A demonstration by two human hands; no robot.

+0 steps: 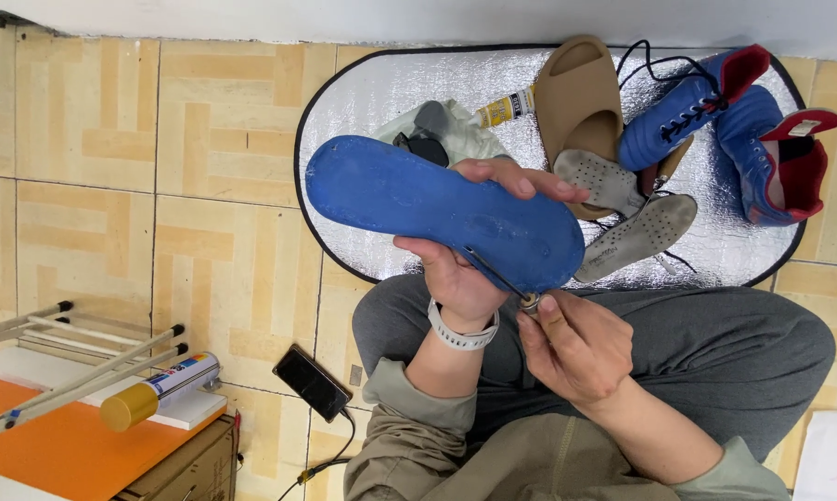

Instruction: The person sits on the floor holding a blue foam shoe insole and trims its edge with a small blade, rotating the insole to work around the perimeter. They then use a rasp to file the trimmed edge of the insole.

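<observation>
My left hand (pixel 465 269) grips a blue shoe sole (pixel 437 209) from below, thumb and fingers wrapped around its right end, and holds it flat with the underside up. My right hand (pixel 572 343) pinches a small brush with a metal ferrule (pixel 528 299) at the sole's near right edge; the dark brush tip lies against the sole. A white watch band circles my left wrist. Both hands hover above my crossed legs in grey trousers.
A silver oval mat (pixel 363 102) on the tiled floor holds a blue and red boot pair (pixel 743 139), a tan slide sandal (pixel 576 102), two grey insoles (pixel 637 232), a glue tube (pixel 504 108) and a cloth. A phone (pixel 312 382) on a cable and a spray can (pixel 159 391) lie left.
</observation>
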